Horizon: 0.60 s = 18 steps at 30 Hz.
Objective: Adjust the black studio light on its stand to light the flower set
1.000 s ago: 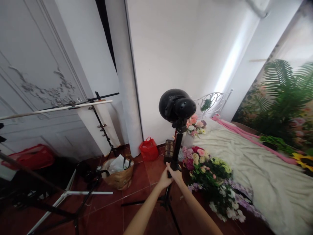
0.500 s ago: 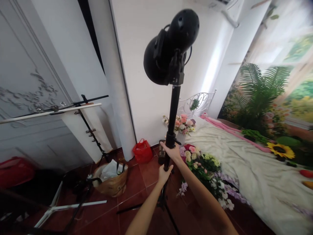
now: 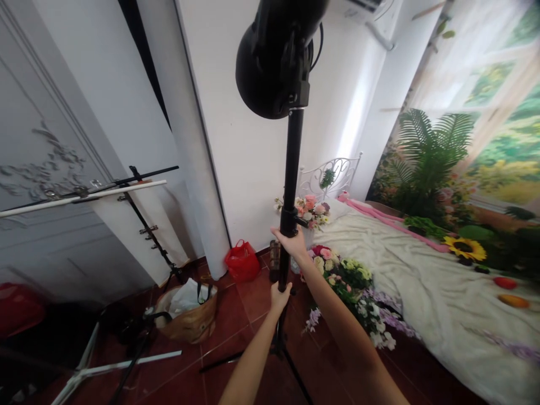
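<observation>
Black lamp (image 3: 261, 73) on stand (image 3: 294, 140), on floor (image 3: 234, 312) off bed's (image 3: 422, 270) left edge; likely top-heavy, stiff. Best held by pole (image 3: 284, 267): left grip (image 3: 279, 298) wrapped round low, right grip (image 3: 294, 246) wrapped just below collar (image 3: 289, 223).

Black stand (image 3: 292, 157) upright, tripod legs (image 3: 297, 376) spread, rounded head (image 3: 270, 67) atop.
</observation>
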Each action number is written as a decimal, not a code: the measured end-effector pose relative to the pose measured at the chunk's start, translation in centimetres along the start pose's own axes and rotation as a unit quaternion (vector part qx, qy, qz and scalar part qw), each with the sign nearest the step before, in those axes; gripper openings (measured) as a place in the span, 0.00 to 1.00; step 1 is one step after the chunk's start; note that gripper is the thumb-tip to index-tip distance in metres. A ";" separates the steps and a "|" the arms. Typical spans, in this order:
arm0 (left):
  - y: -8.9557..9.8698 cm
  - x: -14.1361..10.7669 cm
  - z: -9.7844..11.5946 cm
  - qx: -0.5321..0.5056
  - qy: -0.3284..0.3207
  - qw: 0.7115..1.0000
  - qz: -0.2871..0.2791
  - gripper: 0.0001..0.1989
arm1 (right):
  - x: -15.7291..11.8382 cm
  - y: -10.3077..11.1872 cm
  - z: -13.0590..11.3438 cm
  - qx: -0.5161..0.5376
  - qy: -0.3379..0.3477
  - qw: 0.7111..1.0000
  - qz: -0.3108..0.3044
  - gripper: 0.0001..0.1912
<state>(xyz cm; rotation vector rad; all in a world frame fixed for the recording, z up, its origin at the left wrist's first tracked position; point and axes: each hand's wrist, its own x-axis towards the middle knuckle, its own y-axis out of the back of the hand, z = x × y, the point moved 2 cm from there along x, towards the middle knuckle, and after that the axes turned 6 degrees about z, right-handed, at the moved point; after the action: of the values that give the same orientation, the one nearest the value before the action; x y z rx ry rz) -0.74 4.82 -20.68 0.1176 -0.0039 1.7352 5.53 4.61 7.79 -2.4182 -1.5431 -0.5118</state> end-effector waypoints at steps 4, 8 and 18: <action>-0.2 -0.1 -0.2 -0.010 0.013 1.000 0.023 0.14 | -0.1 0.4 -0.1 -0.018 0.006 1.000 -0.019 0.17; -0.4 -0.4 0.0 -0.014 0.003 0.999 0.033 0.13 | -0.4 1.4 0.7 -0.040 0.035 0.995 -0.084 0.18; -0.4 -0.5 0.6 -0.039 0.005 0.999 0.016 0.13 | -4.8 5.6 10.9 -0.024 -0.024 0.971 -0.239 0.24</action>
<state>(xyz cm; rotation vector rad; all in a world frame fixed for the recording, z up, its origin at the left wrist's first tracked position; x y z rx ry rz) -0.24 4.38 -20.13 0.0515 -0.0654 1.7648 10.60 2.33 -4.09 -2.0927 -2.1678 -0.5821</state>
